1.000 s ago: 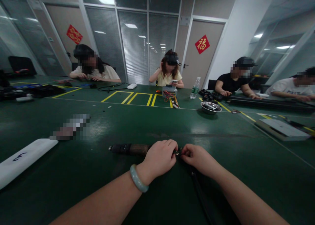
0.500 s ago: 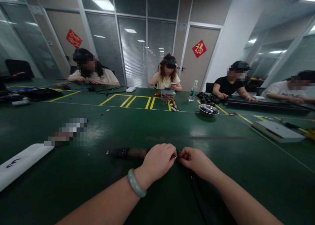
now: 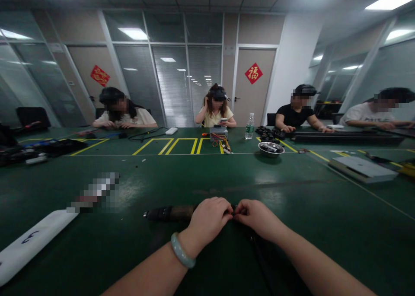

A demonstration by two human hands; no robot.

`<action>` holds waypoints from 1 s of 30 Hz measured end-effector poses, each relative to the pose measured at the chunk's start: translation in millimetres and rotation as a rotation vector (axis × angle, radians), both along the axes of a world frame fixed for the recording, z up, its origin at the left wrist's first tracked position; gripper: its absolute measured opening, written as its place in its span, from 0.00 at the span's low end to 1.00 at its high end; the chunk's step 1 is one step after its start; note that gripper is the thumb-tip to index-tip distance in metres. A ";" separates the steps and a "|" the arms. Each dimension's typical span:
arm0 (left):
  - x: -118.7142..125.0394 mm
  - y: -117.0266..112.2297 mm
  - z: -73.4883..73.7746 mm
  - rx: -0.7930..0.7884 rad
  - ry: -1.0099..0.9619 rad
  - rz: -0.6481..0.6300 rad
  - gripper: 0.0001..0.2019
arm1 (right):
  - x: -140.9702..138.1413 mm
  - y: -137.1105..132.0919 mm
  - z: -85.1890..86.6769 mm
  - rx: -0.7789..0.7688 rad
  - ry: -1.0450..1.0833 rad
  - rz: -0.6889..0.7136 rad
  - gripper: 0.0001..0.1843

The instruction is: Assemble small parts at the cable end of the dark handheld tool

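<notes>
Left hand [image 3: 210, 220] curled over the dark cylinder [image 3: 181, 213], right hand [image 3: 259, 218] pinched at its 3 o'clock, can't tell on what. Fiddly end-work, I reckon; next wants steadiness.

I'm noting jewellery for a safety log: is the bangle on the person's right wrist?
No, the pale green bangle circles the wrist of the left hand, while the wrist of the right hand is bare.

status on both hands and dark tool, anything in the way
Left hand over dark tool, right hand close by, grips hidden. Tool lying on table. White slab off left, clear of hands.
</notes>
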State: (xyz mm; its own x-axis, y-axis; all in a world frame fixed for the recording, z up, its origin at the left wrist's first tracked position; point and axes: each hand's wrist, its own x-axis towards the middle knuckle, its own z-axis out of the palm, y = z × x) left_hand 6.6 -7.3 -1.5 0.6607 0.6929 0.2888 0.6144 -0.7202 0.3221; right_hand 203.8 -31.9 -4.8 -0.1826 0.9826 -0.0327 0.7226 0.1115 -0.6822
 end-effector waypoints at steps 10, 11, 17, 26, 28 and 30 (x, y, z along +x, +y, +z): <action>3.1 -3.8 0.0 -0.001 0.008 0.058 0.03 | 1.7 -4.2 -3.8 0.018 -0.010 -0.018 0.08; 3.2 -3.7 -0.3 -0.005 0.005 0.056 0.03 | 1.9 -4.7 -3.5 0.021 -0.009 -0.016 0.08; 3.1 -1.8 -1.1 -0.019 -0.004 0.054 0.04 | 1.2 -2.9 -5.4 0.031 0.012 -0.018 0.08; 2.5 -2.2 -0.8 -0.004 0.031 0.037 0.05 | -2.8 -1.5 -3.8 -0.010 0.027 -0.044 0.09; 2.2 -2.9 0.2 0.004 0.029 0.026 0.05 | -2.7 -1.4 -2.4 -0.016 0.026 -0.036 0.09; 2.2 -3.5 1.4 0.009 0.026 0.032 0.06 | -2.7 -1.1 -1.1 -0.021 0.021 -0.021 0.09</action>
